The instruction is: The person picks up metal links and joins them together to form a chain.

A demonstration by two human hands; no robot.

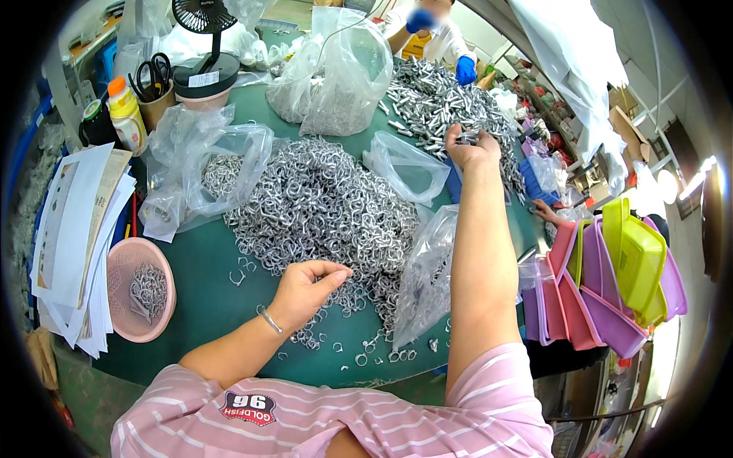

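A large heap of silver open metal rings (321,198) covers the middle of the green table. At its near edge is my left hand (304,294), with thumb and fingertips pinched together; whatever is between them is too small to make out. My right arm stretches far forward. At the near side of a pile of short silver metal tubes (424,99), my right hand (472,153) is palm up, its fingers curled around a few silver metal pieces (466,139). Several loose rings (360,359) lie close to the table's front edge.
A pink basket (116,294) holding silver pieces stands at left, beside stacked papers (72,229). Clear plastic bags (427,278) flank the rings. A fan (205,17) and scissors (159,70) stand behind. Colourful plastic baskets (603,282) are stacked right. A blue-gloved co-worker (439,46) sits opposite.
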